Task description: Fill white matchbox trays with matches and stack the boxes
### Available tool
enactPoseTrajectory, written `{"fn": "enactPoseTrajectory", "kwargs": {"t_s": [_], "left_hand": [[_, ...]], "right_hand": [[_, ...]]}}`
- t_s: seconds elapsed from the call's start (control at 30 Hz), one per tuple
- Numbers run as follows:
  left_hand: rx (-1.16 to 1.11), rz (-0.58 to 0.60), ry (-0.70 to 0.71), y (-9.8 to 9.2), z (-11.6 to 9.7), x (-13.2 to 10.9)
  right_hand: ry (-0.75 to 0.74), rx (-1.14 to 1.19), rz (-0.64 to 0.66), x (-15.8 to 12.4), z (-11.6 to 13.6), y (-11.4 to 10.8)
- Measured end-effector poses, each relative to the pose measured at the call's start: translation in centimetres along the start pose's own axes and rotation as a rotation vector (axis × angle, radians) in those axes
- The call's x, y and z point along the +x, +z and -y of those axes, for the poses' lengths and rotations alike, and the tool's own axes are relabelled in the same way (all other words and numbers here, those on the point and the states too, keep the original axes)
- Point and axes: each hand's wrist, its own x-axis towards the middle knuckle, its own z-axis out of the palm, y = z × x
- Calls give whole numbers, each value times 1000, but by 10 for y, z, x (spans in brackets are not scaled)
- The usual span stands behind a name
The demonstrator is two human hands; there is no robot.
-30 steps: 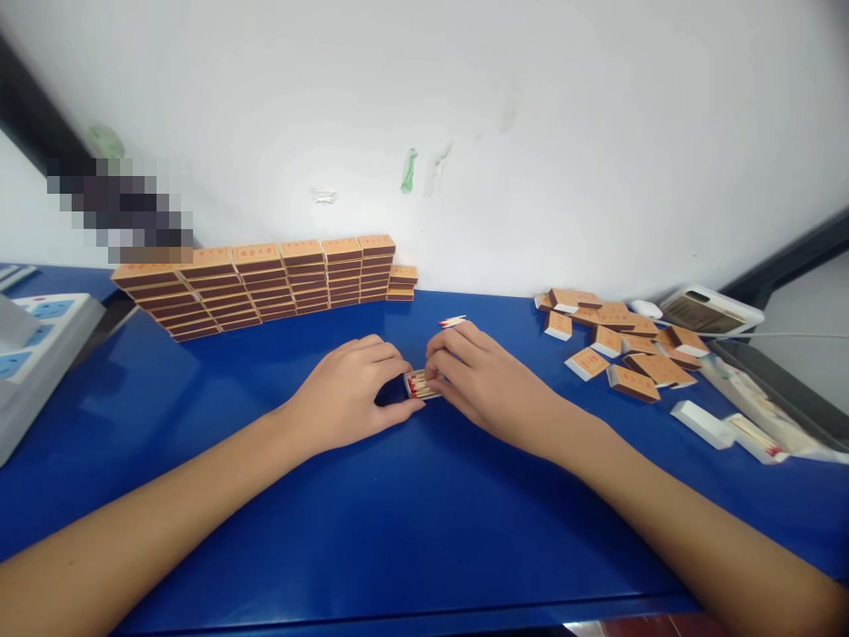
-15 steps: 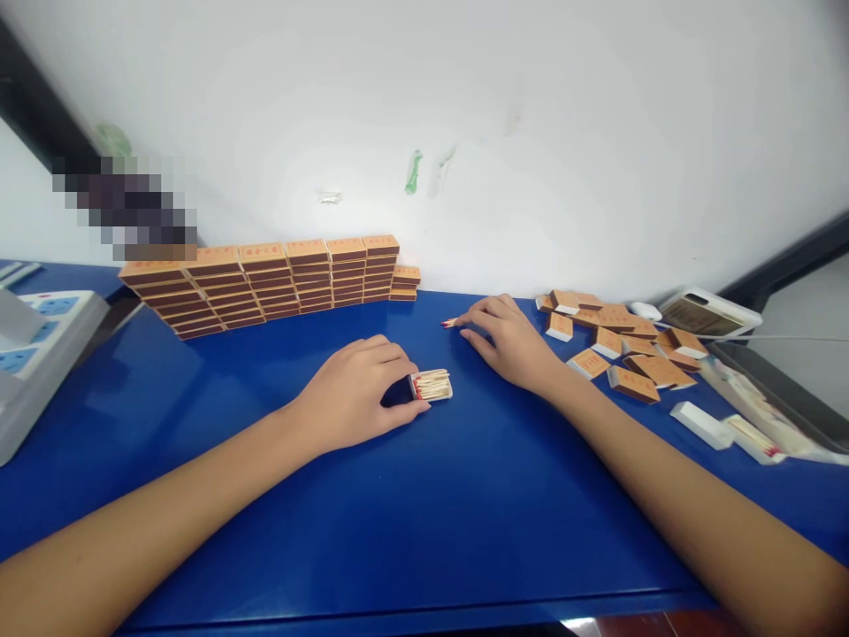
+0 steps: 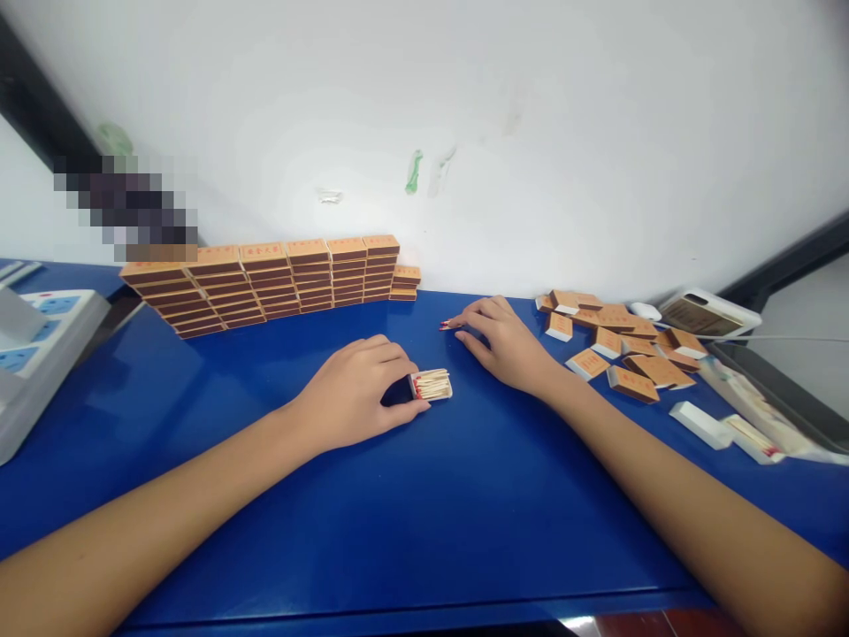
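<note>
My left hand (image 3: 362,394) grips the end of a small white matchbox tray (image 3: 448,395) on the blue table, thumb on the near side and fingers on the far side. Wooden matches (image 3: 432,384) with red heads fill the tray, heads towards my palm. Further back and to the right, my right hand (image 3: 497,341) rests its fingertips on a few loose matches (image 3: 445,326) lying on the table. Their red heads stick out to the left; the fingers cover the rest.
A wall of stacked matchboxes (image 3: 279,281) stands at the back left, with a shorter stack (image 3: 406,281) beside it. Loose matchboxes (image 3: 614,332) lie heaped at the right, near white trays (image 3: 701,425) and a phone-like device (image 3: 711,311). A power strip (image 3: 57,354) sits far left.
My right hand has slid slightly to the left, and the loose matches under its fingertips have shifted with it. My left hand and the tray stay in place.
</note>
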Motion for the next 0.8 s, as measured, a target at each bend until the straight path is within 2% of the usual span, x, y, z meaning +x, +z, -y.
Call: {"fn": "enactPoseTrajectory", "kwargs": {"t_s": [0.4,0.8], "left_hand": [[2,2,-6,0,-1,0],[-9,9,-2,-2,-1,1]], "right_hand": [[-6,45,2,0,0,4],[28,41,-35,0,-10,8]]}}
